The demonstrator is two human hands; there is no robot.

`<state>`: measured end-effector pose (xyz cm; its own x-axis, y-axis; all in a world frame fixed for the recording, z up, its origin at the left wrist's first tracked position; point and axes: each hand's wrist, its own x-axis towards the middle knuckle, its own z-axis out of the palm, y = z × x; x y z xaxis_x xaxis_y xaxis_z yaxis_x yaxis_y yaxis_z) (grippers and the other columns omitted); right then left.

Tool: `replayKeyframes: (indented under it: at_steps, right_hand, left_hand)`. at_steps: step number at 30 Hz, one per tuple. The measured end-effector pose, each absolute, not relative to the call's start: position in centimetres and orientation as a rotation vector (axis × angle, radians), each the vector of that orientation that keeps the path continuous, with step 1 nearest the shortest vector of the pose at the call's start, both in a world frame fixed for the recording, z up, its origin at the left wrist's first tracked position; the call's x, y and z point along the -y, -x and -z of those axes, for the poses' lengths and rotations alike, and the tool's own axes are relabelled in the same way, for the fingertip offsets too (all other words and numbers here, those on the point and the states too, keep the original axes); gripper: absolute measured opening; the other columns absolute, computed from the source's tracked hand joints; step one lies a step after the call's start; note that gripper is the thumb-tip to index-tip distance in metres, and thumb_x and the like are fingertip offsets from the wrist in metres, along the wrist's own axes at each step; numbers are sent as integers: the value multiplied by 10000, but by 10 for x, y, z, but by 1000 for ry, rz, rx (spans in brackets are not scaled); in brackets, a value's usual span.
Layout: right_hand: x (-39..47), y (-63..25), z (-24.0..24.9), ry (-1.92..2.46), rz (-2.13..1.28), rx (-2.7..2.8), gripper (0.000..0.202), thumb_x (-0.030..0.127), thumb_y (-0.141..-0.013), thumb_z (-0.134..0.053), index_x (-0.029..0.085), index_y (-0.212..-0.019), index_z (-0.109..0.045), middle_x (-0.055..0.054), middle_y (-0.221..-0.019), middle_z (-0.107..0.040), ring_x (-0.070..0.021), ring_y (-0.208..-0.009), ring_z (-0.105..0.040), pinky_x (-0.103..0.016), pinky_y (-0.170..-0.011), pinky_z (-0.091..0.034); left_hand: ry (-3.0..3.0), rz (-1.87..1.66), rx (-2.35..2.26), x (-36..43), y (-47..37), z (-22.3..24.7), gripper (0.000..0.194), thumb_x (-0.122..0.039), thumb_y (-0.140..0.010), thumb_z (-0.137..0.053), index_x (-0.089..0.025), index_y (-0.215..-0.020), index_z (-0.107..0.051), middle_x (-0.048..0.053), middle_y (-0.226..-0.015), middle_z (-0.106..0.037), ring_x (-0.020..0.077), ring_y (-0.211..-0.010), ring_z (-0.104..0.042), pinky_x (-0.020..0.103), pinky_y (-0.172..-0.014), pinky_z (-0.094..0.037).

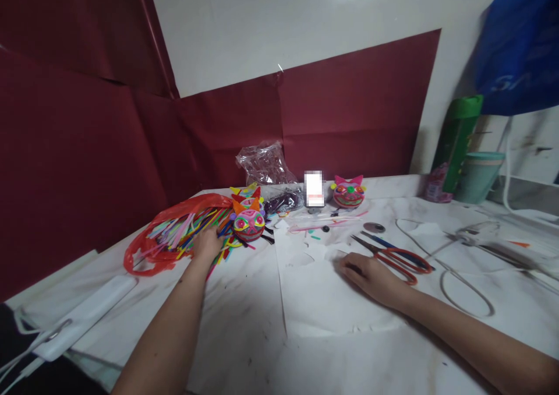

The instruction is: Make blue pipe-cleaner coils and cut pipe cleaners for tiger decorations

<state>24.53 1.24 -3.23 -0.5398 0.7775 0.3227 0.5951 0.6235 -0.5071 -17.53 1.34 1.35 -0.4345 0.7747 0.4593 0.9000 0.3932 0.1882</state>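
Observation:
My left hand (208,243) reaches among the colourful thin strips (186,229) that spill out of a red plastic bag (163,208); its fingertips are hidden there, so its grip is unclear. Just right of it stands an orange-eared animal-face figure (248,223), with more coloured pieces behind. On the white paper (318,302) rests my right hand (360,272), its fingers curled; whatever they hold, if anything, is too small to make out. Orange-handled scissors (399,261) lie right beside that hand. A pink-eared figure (348,192) stands at the back.
A white power strip (87,316) lies at the front left. Crumpled clear plastic (266,163) leans against the back wall. A thin cable (467,302) loops on the right. A green container (462,138) and a pale green cup (480,176) stand at the right rear.

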Motion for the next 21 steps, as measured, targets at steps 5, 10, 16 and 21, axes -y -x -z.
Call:
replayKeyframes:
  at_steps: [5, 10, 16, 21]
  right_hand:
    - [-12, -245, 33, 1064, -465, 2314, 206, 320, -858, -402, 197, -818, -562, -57, -826, -648, -200, -753, -597, -312, -681, -450]
    - [-12, -245, 34, 1039, -468, 2320, 201, 310, -860, -403, 195, -823, -564, -62, -837, -645, -202, -768, -594, -312, -694, -450]
    - [-14, -246, 35, 1043, -462, 2325, 218, 320, -866, -399, 187, -833, -568, -71, -845, -643, -203, -767, -592, -321, -702, -450]
    - [-14, -246, 36, 1039, -463, 2318, 217, 324, -861, -404, 190, -834, -573, -68, -837, -649, -203, -755, -595, -318, -688, -452]
  left_hand:
    - [1438, 567, 2366, -12, 174, -14, 240, -213, -810, -428, -161, -896, -645, 141, -910, -682, 270, -884, -617, 329, -732, -429]
    - [1490, 544, 2385, -11, 172, -15, 221, -313, -732, -572, -158, -873, -642, 139, -862, -684, 298, -859, -616, 344, -722, -431]
    - [1406, 641, 2466, -11, 174, -13, 221, -223, -811, -444, -115, -814, -636, 207, -883, -669, 332, -865, -616, 379, -699, -418]
    - [1446, 801, 2529, -11, 178, -12, 145, -288, -736, -615, -146, -753, -638, 140, -870, -671, 306, -916, -600, 362, -732, -431]
